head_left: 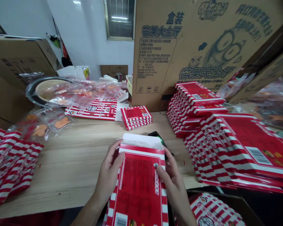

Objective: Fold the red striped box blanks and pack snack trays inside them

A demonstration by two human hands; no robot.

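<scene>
Both my hands grip a red and white striped carton (141,185) over the table's front edge. Its far end carries a raised white flap (142,138), and its barcode is at the near end. My left hand (109,169) pinches the left side near the flap, thumb on top. My right hand (173,175) clasps the right side, its thumb lying on the printed face. What the carton contains cannot be seen. Just beyond my right fingers lies a dark device (157,135) with a green part, partly hidden.
Tall stacks of red cartons (247,141) stand on the right, and a short stack (136,116) sits ahead. Clear packets with orange pieces (61,122) lie at left, beside striped cartons (11,160). A big cardboard box (155,62) stands behind; an open box (217,210) is below right.
</scene>
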